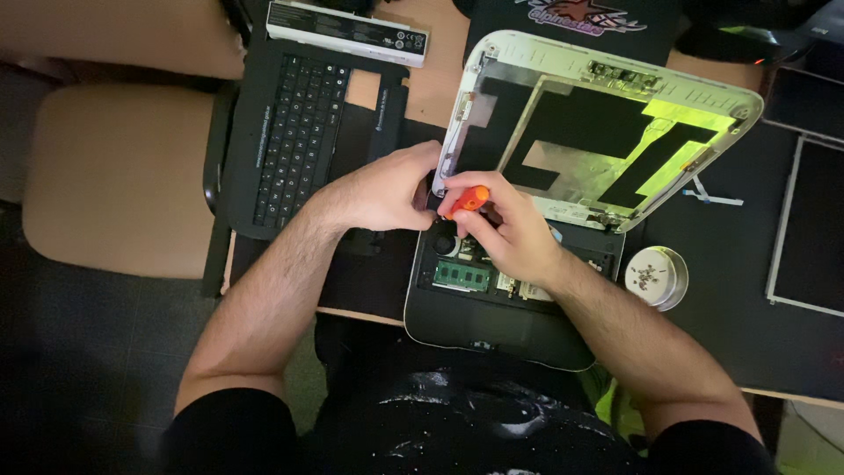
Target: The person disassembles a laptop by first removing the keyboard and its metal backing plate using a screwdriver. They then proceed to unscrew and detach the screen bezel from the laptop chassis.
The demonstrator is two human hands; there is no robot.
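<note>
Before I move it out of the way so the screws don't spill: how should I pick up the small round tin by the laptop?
Take the round tin by its side wall from above, fingers on opposite sides. It sits upright, open and shallow with screws inside, so keep it level. Come from its right, away from the right hand.

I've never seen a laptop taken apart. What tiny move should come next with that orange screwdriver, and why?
Probably a turn of the screwdriver in place. The right hand grips its orange handle at the left hinge corner of the opened laptop, the left hand pinches beside it, and a small dish nearby already holds screws.
</note>
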